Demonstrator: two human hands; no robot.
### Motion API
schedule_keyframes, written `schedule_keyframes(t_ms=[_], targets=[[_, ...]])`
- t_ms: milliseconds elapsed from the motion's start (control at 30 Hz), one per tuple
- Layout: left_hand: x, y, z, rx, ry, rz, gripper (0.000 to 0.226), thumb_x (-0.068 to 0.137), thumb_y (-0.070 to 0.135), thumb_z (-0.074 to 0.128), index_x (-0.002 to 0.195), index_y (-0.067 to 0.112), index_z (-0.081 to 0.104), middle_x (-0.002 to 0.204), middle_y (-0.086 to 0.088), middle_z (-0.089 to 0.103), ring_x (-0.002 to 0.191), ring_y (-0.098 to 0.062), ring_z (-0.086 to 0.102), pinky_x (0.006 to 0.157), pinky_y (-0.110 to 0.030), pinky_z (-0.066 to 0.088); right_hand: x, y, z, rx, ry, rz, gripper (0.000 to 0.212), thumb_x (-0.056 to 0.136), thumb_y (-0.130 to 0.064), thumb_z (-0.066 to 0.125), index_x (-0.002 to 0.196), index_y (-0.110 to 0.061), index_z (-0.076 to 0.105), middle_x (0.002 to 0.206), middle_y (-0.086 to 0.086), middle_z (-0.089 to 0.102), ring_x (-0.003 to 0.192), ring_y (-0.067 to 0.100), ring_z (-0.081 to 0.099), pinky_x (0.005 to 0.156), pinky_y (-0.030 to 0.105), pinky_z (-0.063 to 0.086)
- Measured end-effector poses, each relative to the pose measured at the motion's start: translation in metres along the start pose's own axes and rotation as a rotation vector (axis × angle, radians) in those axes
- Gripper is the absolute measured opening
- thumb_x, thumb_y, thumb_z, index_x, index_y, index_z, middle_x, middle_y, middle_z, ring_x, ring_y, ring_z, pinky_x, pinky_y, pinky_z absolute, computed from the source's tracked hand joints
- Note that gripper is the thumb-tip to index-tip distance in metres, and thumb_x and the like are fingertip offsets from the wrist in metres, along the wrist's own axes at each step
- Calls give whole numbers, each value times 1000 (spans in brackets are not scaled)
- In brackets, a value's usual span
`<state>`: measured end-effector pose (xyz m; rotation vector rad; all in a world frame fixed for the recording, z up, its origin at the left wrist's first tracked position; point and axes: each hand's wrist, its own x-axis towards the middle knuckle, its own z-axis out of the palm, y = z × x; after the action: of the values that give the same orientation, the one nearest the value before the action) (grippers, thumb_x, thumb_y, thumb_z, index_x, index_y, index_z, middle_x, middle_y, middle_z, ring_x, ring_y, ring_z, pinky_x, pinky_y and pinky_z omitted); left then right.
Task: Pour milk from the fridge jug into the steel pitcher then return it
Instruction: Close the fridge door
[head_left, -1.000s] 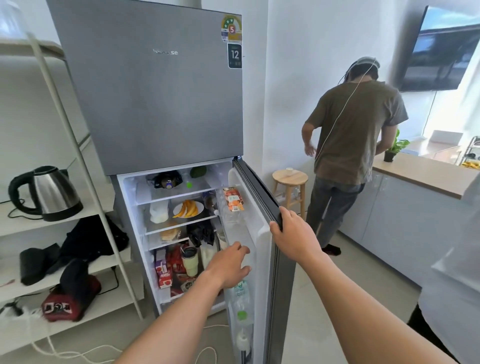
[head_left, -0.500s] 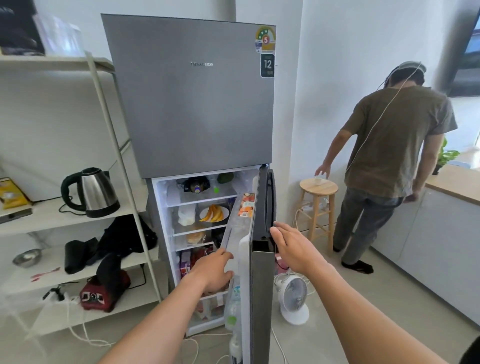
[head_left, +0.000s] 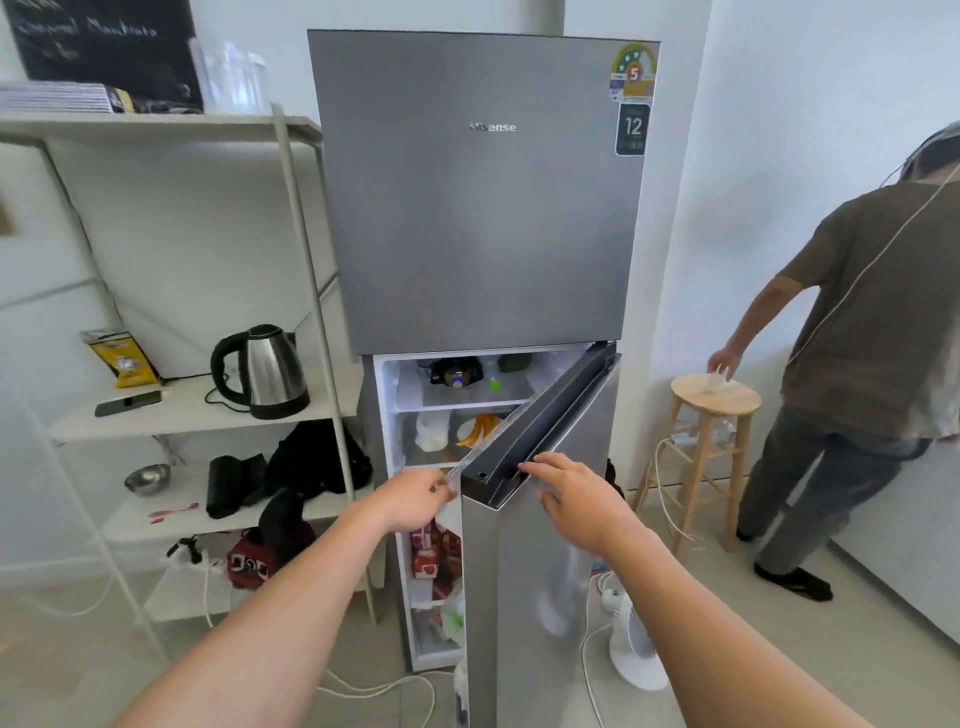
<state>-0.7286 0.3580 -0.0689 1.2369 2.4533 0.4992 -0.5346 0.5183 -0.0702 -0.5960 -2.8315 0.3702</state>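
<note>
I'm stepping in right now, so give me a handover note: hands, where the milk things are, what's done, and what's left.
Left hand: fingers curled at the inner edge of the lower fridge door; no jug in it.
Right hand: fingers fairly straight along the door's top edge, holding nothing.
Things: the door is partly open. A white jug, probably the milk, stands on the middle shelf inside. Steel pitcher is not in view.
Done: cannot tell whether milk was poured.
Left: if it was poured, just shut the door. If not, take the jug out, pour, and return it.

Bare forearms — bare left hand, right hand.
</note>
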Motion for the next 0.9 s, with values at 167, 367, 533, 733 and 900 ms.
schedule_keyframes(t_ms=[167,367,533,733,900], targets=[[1,-6,-33,-125,188,-1,42,105,45,29,117,18,59,113,-3,65,96,-18,61,84,-35,49,30,-9,12,-56,-3,-52,51,101,-19,40,147,-40,33,158,-2,23,144,23,20,112,41,31],[13,-9,-61,-114,247,53,66,93,61,52,145,23,42,141,5,50,127,-13,49,98,-29,39,67,-16,22,2,-68,-85,54,102,-24,42,150,-40,25,161,-5,16,148,20,18,116,43,28],[36,-20,-75,105,281,81,78,87,58,64,150,24,34,151,3,38,141,-18,35,115,-44,32,96,-16,29,-65,-38,-76,55,102,-29,41,152,-40,20,163,-3,7,149,22,7,116,43,26],[72,-49,-95,219,352,95,87,84,57,64,154,23,24,155,2,31,146,-20,25,117,-41,25,139,-28,38,-76,-66,-82,64,97,-17,42,151,-40,17,163,-1,3,150,24,-8,116,41,20],[100,-77,-113,289,397,85,95,82,59,67,156,26,17,162,1,20,152,-19,9,120,-41,12,176,-36,41,-60,-90,-95,62,97,-21,42,152,-34,19,160,-1,17,151,19,0,118,37,15]])
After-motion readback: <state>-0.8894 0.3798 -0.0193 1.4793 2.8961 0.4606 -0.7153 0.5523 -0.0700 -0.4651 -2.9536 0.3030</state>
